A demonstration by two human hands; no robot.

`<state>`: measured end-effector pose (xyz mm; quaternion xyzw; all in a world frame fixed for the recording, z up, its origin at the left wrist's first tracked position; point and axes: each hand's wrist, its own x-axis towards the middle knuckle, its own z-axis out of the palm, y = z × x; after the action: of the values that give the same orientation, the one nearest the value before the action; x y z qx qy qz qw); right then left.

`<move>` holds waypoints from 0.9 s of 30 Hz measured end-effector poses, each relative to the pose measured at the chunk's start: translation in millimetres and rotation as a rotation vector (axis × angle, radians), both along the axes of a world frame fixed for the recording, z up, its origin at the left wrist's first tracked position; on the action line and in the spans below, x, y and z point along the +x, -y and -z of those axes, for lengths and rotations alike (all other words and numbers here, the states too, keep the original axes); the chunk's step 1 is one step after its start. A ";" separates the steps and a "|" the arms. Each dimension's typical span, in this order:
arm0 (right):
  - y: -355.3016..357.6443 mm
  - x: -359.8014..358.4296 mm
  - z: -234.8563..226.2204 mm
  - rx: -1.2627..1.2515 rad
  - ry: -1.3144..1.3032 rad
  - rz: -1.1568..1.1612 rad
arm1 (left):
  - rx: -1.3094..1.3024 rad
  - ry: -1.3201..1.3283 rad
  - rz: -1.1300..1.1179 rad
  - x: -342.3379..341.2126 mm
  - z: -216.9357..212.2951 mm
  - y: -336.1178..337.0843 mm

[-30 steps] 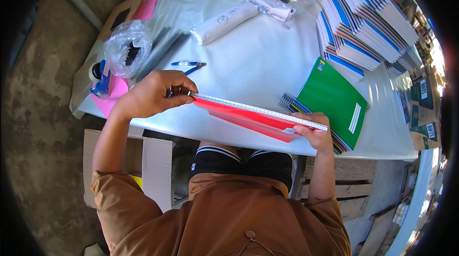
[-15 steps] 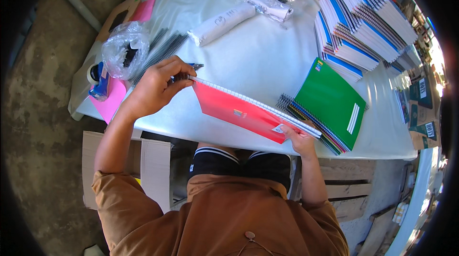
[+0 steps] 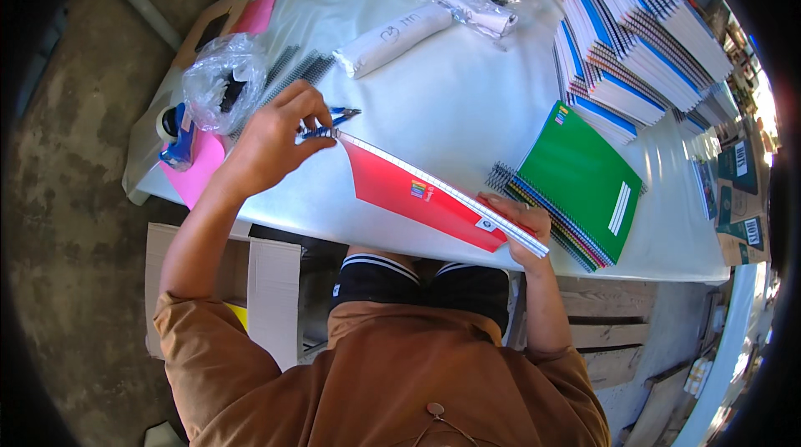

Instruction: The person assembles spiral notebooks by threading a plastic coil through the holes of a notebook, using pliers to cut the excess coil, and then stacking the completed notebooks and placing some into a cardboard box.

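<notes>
Over the near edge of the white worktop (image 3: 450,105), both hands hold a red notebook (image 3: 413,195) tilted, its pale page edge running from upper left to lower right. The left hand (image 3: 271,138) has its fingers pinching the notebook's upper corner, beside blue-handled pliers (image 3: 334,119), while the right hand (image 3: 519,226) has its fingers clasped around the lower end. A green spiral notebook (image 3: 580,180) tops a pile just right of it.

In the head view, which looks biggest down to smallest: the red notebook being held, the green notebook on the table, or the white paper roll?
Largest to smallest, as they look:
1. Red notebook and green notebook: alike, and the red one is tilted, so unranked
2. White paper roll, clearly smallest
</notes>
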<state>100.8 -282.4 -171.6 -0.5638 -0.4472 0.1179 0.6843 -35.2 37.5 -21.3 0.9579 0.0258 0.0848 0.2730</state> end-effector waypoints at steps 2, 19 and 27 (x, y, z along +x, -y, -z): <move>0.0 -2.5 -4.0 0.006 0.022 0.017 | 0.195 0.255 0.024 1.2 6.9 5.6; 1.5 -5.1 -4.3 -0.146 0.352 0.140 | 0.525 -0.036 -0.002 -6.4 -19.5 17.2; 4.2 -9.6 2.8 -0.147 0.323 0.142 | 0.549 0.308 0.078 0.7 -8.5 22.3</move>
<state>91.2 -286.6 -174.4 -0.6540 -0.5003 0.0096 0.5674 -34.4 15.2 -12.8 0.9720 -0.0763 0.2223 0.0078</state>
